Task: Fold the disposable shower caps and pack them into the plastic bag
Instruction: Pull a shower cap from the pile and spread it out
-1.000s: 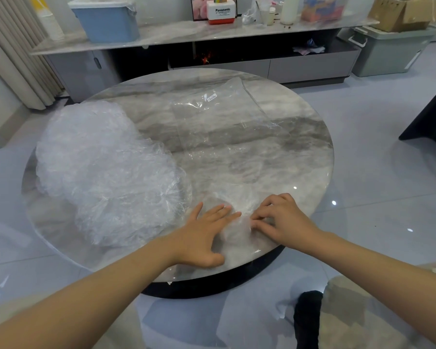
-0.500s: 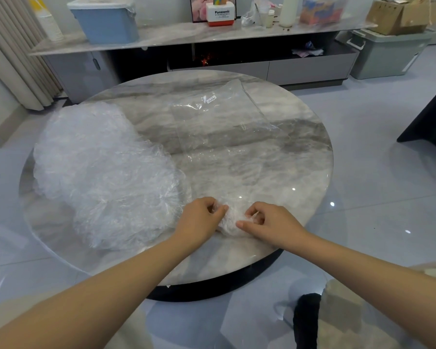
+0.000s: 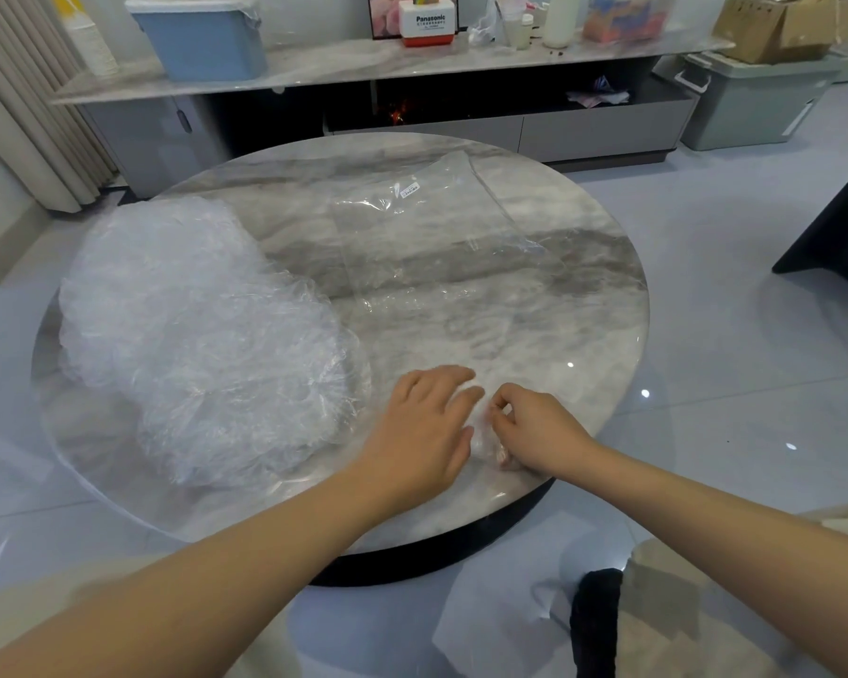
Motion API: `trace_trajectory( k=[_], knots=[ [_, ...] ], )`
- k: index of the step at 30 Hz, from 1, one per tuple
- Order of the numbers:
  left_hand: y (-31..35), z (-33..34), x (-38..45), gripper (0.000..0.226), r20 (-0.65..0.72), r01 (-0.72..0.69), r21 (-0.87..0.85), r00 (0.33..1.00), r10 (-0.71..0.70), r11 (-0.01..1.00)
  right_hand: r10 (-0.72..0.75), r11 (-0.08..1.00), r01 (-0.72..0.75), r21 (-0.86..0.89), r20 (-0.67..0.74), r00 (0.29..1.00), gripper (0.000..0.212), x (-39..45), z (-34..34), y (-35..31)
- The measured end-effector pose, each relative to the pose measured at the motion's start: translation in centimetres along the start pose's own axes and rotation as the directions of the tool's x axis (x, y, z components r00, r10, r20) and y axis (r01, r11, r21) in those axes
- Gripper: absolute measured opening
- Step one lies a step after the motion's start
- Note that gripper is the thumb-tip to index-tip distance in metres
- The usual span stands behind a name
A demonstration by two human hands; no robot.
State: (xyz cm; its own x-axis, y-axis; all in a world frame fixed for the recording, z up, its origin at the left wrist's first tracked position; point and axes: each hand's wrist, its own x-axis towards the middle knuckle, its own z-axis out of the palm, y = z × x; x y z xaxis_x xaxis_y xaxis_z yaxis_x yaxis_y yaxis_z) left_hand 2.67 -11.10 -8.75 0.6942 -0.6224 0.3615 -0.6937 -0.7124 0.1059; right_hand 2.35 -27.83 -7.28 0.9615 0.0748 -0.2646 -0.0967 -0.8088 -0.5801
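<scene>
Both hands work at the near rim of the round marble table (image 3: 583,296): the left hand (image 3: 424,428) lies flat with straight fingers pressing down on a folded shower cap (image 3: 483,435), while the right hand (image 3: 539,430) has its fingers curled, pinching the cap's edge. Thin, springy film could pop back open if the pressing palm lifts too soon. Just left, the pile of loose caps (image 3: 202,335) might drag along if a sleeve or wrist brushes it. Farther back the clear plastic bag (image 3: 432,237) lies flat; its mouth may be hard to open one-handed.
</scene>
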Motion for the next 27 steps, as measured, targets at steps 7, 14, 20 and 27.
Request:
trace_trajectory(
  k=[7,14,20,27],
  knots=[
    [-0.7,1.0,-0.9,0.070,0.541,0.031,0.011,0.840,-0.032,0.999,-0.044,0.997,0.041,-0.071,-0.039,0.998,0.019,-0.3,0.0,0.6],
    [-0.8,1.0,-0.9,0.067,0.600,0.088,-0.033,0.798,-0.051,0.996,-0.631,0.705,0.499,-0.503,-0.125,0.766,0.027,-1.7,0.6,1.7],
    [-1.2,1.0,-1.0,0.066,0.587,0.094,-0.073,0.809,-0.034,0.993,-0.526,0.763,0.476,-0.438,0.007,0.850,0.036,-1.6,0.8,2.9],
    [-1.6,0.8,-1.5,0.080,0.470,0.123,-0.026,0.877,-0.097,0.992,-0.637,0.673,0.537,-0.508,-0.030,0.771,0.018,-1.2,0.7,2.5]
  ],
)
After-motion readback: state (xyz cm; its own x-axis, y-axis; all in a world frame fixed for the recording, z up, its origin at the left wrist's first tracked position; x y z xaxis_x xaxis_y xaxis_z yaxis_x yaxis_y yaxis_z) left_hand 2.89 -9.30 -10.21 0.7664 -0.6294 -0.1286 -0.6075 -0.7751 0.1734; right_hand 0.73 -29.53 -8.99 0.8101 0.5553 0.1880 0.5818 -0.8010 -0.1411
